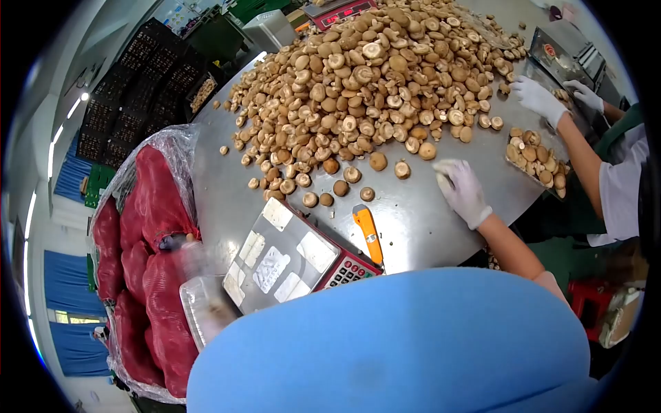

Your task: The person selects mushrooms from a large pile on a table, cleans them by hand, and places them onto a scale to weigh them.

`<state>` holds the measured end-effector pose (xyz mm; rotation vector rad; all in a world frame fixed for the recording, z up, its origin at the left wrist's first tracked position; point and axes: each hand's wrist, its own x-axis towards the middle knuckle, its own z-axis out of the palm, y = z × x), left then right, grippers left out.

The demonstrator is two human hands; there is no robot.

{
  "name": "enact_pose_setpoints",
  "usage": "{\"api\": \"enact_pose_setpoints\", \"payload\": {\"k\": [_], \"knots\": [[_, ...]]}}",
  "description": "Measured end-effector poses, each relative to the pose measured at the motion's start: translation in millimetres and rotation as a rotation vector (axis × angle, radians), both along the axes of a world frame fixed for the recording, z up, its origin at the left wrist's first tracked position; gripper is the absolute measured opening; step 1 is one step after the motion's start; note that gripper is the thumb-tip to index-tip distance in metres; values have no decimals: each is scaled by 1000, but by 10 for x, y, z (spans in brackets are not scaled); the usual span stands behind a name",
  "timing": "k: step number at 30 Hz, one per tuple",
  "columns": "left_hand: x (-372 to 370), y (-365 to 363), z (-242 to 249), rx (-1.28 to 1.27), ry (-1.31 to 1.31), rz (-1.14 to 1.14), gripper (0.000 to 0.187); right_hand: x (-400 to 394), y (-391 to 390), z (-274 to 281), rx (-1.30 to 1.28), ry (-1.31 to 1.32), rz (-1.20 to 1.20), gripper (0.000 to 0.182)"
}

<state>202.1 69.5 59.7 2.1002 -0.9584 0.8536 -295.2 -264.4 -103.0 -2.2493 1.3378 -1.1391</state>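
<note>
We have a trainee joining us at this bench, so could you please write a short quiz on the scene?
1. Multiple choice: what lies on the metal table, just right of the nearer scale?
a) a yellow sponge
b) an orange tool
c) a pair of scissors

2. True or false: the person's right hand wears a white glove.

3. Fill in the blank: the bulging sacks at the left, lined around with clear plastic, are ____ in colour.

Key: 1. b; 2. true; 3. red.
</note>
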Motion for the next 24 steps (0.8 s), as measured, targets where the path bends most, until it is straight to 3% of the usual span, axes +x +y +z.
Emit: {"api": "enact_pose_setpoints", "payload": {"k": [6, 8, 13, 15, 17, 19, 20, 21, 23, 24], "knots": [[-1062, -712, -338, 88, -22, -437, 16, 641, -947, 104, -81, -69, 2, 32], [-1394, -919, -526, 155, -16, -597, 20, 825, -1118, -56, -62, 59, -60, 29], [-2122, -1312, -995, 289, 5, -959, 32, 727, -938, -213, -2, -11, 132, 31], [-2406, -1406, -1145, 327, 23, -1072, 37, 652, -759, -193, -194, 48, 172, 31], [-2720, -1502, -1263, 379, 50, -1188, 42, 548, -617, -68, -203, -71, 197, 31], [-2958, -1604, -1347, 419, 134, -1287, 47, 415, -519, -9, 86, -379, 236, 28], [-2963, -1657, -1417, 414, 132, -1290, 47, 415, -431, -63, 535, -934, 314, 24], [-2943, -1728, -1478, 471, 171, -1307, 47, 360, -418, -27, 530, -932, 312, 24], [-2961, -1738, -1592, 527, 210, -1331, 47, 142, -369, 52, 357, -866, 47, 20], [-3014, -1722, -1544, 614, 109, -1221, 47, -10, -307, 166, 289, -738, 4, 23]]}}
